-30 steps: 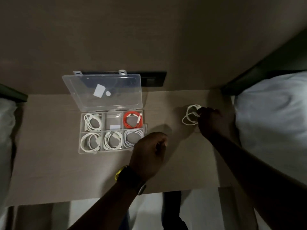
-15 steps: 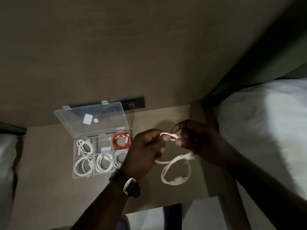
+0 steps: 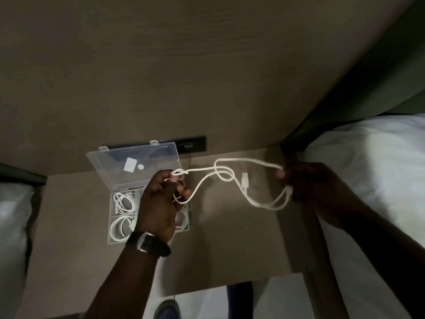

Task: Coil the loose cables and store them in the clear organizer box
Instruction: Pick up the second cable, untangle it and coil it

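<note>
Both hands are holding the white cable (image 3: pixel 232 174) above the table (image 3: pixel 218 238), the left hand (image 3: pixel 158 203) pinching one end beside the open box (image 3: pixel 115 240) and the right hand (image 3: pixel 308 183) gripping the far loops, presumably stretching it out for coiling.

You have one view only, worn on the head, looking steeply down and forward at the bedside table (image 3: pixel 230 249) from close above. The wall panel rises behind the table, bedding flanks the table on both sides, floor shows below its near edge.
</note>
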